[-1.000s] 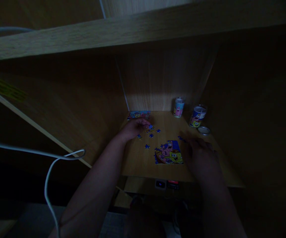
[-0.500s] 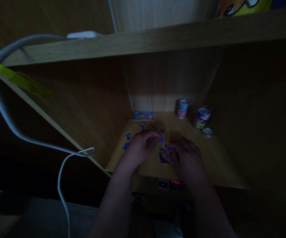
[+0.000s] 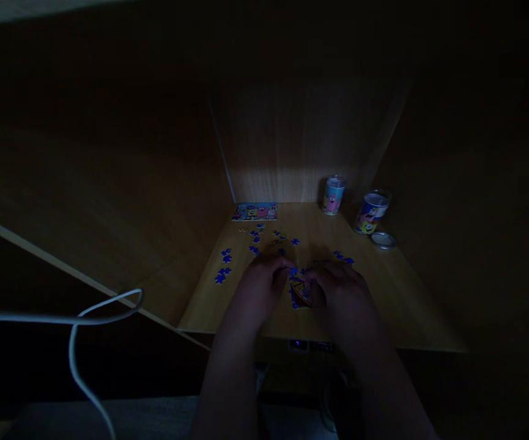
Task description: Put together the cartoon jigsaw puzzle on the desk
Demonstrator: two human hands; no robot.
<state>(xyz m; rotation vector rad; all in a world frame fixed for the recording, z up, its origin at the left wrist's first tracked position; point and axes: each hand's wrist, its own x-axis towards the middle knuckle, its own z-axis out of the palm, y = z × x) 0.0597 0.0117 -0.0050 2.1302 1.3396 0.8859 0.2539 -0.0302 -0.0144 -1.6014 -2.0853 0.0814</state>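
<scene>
Pinching a blue piece (image 3: 293,271) in the left hand (image 3: 264,287), at the upper-left edge of the part-joined puzzle (image 3: 299,296) between both; covering its right side with the right hand (image 3: 343,293), unable to tell if gripping; with loose pieces (image 3: 226,258) leftward on the counter (image 3: 310,227).

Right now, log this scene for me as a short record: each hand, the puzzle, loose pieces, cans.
Left hand: fingers at a blue piece by the puzzle
Right hand: at the puzzle, hiding part of it
Puzzle: shows between the hands
Loose pieces: left of and beyond the hands
Cans: two, upright, back right; lid beside nearer one
</scene>
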